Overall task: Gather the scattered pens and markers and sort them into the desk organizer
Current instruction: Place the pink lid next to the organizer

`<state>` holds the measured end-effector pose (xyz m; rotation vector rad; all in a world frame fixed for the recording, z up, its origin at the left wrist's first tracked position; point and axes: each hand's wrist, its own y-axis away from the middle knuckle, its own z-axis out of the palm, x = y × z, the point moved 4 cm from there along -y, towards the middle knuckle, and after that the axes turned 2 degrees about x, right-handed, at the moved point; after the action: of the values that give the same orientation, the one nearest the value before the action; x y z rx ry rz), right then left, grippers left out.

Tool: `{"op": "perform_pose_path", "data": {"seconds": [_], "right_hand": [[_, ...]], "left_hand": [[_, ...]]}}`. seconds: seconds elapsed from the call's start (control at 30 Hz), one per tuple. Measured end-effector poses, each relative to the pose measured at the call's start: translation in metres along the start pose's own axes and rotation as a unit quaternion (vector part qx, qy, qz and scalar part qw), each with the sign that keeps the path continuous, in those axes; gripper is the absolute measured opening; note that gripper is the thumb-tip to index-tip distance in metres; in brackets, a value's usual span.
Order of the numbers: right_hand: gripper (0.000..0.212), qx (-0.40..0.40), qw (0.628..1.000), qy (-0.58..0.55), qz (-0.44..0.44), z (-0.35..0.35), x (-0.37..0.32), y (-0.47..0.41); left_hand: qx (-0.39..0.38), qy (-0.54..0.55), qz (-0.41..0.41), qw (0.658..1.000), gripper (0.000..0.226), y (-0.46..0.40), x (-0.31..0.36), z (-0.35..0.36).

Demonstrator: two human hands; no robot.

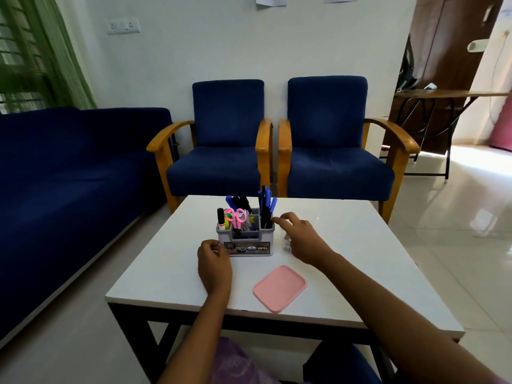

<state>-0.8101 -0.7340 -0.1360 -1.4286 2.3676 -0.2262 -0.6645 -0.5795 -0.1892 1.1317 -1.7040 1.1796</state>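
A grey desk organizer (246,249) stands near the middle of the white table (346,245). Blue and black pens (266,206) stand upright in its right rear compartment, dark markers (238,202) in the rear left one, and a black marker, a yellow highlighter and pink scissors (235,217) at the left front. My left hand (214,261) rests on the table against the organizer's left front corner, fingers curled, nothing visible in it. My right hand (299,236) hovers just right of the organizer, fingers spread and empty. Something small and clear lies beneath the right hand, too blurred to identify.
A pink lid (279,288) lies flat on the table in front of the organizer. Two blue armchairs (329,162) stand behind the table and a blue sofa (69,167) runs along the left. Tiled floor opens to the right.
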Motion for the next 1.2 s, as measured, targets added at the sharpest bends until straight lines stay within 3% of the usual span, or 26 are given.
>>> {"op": "perform_pose_path", "data": {"seconds": [0.27,0.37,0.43,0.5,0.57,0.6,0.67,0.7,0.8,0.9,0.97,1.1,1.2], "right_hand": [[0.078,0.006,1.000,0.004,-0.019,-0.003,0.007,0.007],[0.071,0.064,0.998,0.000,-0.023,-0.003,0.008,0.015],[0.058,0.135,0.990,-0.017,-0.024,-0.007,0.010,0.025],[0.047,0.194,0.981,0.000,-0.022,-0.011,0.015,0.034],[0.039,0.239,0.971,0.006,0.011,-0.016,0.024,0.039],[0.036,0.253,0.967,-0.006,0.041,-0.018,0.029,0.040],[0.032,0.268,0.958,-0.033,0.095,-0.021,0.039,0.042],[0.031,0.273,0.955,-0.040,0.110,-0.022,0.043,0.044],[0.029,0.270,0.954,-0.059,0.116,-0.021,0.048,0.048],[0.027,0.261,0.955,-0.080,0.119,-0.017,0.049,0.052],[0.026,0.260,0.954,-0.092,0.118,-0.014,0.048,0.054],[0.018,0.265,0.946,-0.134,0.128,-0.012,0.045,0.055],[0.009,0.264,0.922,-0.232,0.162,-0.018,0.045,0.055]], "left_hand": [[-0.042,-0.007,0.029,0.999,0.033,0.004,0.008,0.004],[0.003,-0.016,0.056,0.998,0.025,0.010,0.013,-0.002],[0.023,-0.031,0.125,0.991,0.010,0.020,0.022,-0.008],[-0.094,-0.047,0.218,0.970,0.012,0.035,0.031,0.002],[-0.296,-0.109,0.291,0.903,0.031,0.058,0.035,0.021],[-0.361,-0.161,0.320,0.861,0.046,0.068,0.036,0.030],[-0.401,-0.257,0.352,0.806,0.066,0.082,0.037,0.042],[-0.399,-0.283,0.351,0.798,0.067,0.084,0.039,0.046],[-0.383,-0.278,0.317,0.822,0.055,0.081,0.048,0.053],[-0.418,-0.203,0.176,0.868,0.055,0.074,0.050,0.053],[-0.442,-0.181,0.105,0.872,0.057,0.073,0.051,0.051],[-0.484,-0.141,0.075,0.861,0.041,0.071,0.066,0.046],[-0.446,-0.025,0.044,0.893,0.019,0.065,0.084,0.039]]}}
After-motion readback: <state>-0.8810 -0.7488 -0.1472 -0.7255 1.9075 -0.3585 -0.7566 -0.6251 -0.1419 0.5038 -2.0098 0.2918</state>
